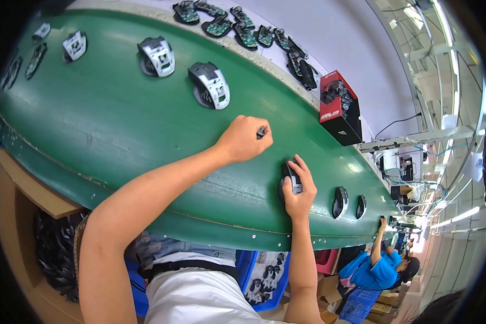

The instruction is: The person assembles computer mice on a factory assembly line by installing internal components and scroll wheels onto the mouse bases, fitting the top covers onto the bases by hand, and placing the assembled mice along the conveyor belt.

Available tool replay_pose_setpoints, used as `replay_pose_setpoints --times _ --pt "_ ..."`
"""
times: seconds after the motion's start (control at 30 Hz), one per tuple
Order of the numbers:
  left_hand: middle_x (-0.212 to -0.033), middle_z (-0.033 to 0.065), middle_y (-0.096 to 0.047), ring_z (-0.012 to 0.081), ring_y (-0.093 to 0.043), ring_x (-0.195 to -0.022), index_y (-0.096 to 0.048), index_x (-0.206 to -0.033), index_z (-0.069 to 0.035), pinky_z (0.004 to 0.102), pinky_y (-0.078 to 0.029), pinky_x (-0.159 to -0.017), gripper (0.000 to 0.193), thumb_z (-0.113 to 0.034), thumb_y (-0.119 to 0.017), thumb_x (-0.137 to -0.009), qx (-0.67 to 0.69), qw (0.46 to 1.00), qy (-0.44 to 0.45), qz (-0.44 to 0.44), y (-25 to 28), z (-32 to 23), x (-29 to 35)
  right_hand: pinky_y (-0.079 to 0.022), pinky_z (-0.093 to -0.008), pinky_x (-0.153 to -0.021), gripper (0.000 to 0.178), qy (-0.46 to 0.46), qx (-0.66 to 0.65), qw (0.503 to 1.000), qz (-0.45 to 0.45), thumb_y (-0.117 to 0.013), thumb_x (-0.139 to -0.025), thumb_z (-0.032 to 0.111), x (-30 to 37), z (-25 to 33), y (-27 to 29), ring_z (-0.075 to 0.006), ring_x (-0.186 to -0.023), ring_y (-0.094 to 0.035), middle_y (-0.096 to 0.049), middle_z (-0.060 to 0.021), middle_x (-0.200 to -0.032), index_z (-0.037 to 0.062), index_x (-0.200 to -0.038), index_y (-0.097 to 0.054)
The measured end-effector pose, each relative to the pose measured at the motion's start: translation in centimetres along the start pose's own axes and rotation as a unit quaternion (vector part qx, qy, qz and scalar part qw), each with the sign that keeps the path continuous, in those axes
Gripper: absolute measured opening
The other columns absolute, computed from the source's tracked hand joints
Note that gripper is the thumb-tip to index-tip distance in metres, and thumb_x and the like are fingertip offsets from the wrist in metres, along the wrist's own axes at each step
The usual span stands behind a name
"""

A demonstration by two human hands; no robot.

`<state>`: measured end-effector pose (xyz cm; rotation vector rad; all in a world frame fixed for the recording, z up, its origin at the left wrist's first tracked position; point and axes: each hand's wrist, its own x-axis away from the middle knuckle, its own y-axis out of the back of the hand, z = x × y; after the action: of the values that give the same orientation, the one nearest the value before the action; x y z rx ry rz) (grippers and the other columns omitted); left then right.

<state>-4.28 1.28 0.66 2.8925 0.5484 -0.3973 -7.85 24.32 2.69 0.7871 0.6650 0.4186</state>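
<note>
My left hand (243, 141) is closed above the green conveyor belt (146, 135), with the end of a small dark part (261, 132) showing between thumb and fingers. The rest of that part is hidden in the hand. To the right, my right hand (302, 194) grips a black and grey computer mouse (290, 174) on the belt, fingers along its far side and thumb on the near side. Beyond my left hand, toward the far edge, lies a half-assembled mouse (213, 86) with a white inner shell, and a similar mouse (157, 56) lies left of it.
More mouse pieces (74, 45) lie at the far left, and two mice (340, 202) at the right. Circuit-board assemblies (217, 25) and a red-black box (340, 108) stand along the far ledge. Near me are a cardboard box (43, 189) and blue bin (281, 281). A person in blue (375, 270) works farther right.
</note>
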Motion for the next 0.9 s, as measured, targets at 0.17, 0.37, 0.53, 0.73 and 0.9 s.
replay_pose_setpoints --times 0.17,0.37,0.53,0.73,0.9 --pt "-0.068 0.0181 -0.065 0.0289 -0.066 -0.061 -0.066 -0.077 0.002 0.0361 -0.051 -0.060 0.018 -0.016 -0.062 -0.079 0.007 1.000 0.010 0.001 -0.1 0.1 0.2 -0.044 -0.0434 -0.102 0.037 0.002 0.028 1.000 -0.007 -0.064 -0.074 0.007 -0.1 0.1 0.0 -0.0370 -0.120 -0.058 -0.061 -0.0177 -0.128 0.0033 -0.111 -0.068" --pt "-0.063 0.0093 -0.063 0.0143 -0.060 -0.056 -0.066 -0.078 0.002 0.0288 -0.047 -0.054 0.016 -0.013 -0.061 -0.083 0.023 0.999 0.027 0.014 -0.6 -0.1 -0.1 -0.045 -0.0438 -0.103 0.037 0.004 0.011 1.000 -0.025 -0.065 -0.073 0.007 0.0 -0.5 0.2 -0.0380 -0.120 -0.057 -0.062 -0.0176 -0.127 0.0037 -0.110 -0.069" --pt "-0.060 0.0027 -0.060 0.0064 -0.056 -0.054 -0.066 -0.078 0.001 0.0240 -0.043 -0.049 0.015 -0.011 -0.059 -0.085 0.025 0.999 0.029 0.027 -1.0 0.3 0.0 -0.045 -0.0443 -0.103 0.036 0.001 0.006 0.999 -0.032 -0.065 -0.073 0.007 0.1 -0.7 0.3 -0.0387 -0.120 -0.057 -0.063 -0.0177 -0.126 0.0037 -0.108 -0.069" --pt "-0.058 0.0023 -0.059 0.0062 -0.055 -0.052 -0.065 -0.078 0.001 0.0238 -0.042 -0.047 0.016 -0.011 -0.059 -0.086 0.022 0.999 0.026 0.029 -1.2 0.2 0.0 -0.045 -0.0439 -0.102 0.035 0.004 0.003 0.999 -0.045 -0.066 -0.072 0.007 0.2 -0.9 0.4 -0.0386 -0.119 -0.058 -0.063 -0.0174 -0.125 0.0034 -0.106 -0.069" --pt "-0.058 0.0019 -0.059 0.0060 -0.054 -0.051 -0.065 -0.078 0.000 0.0234 -0.042 -0.046 0.016 -0.011 -0.059 -0.087 0.027 0.999 0.026 0.031 -1.5 0.2 0.1 -0.046 -0.0435 -0.101 0.033 0.007 0.006 0.999 -0.053 -0.066 -0.072 0.007 0.3 -0.9 0.5 -0.0387 -0.118 -0.058 -0.064 -0.0171 -0.124 0.0030 -0.105 -0.070"
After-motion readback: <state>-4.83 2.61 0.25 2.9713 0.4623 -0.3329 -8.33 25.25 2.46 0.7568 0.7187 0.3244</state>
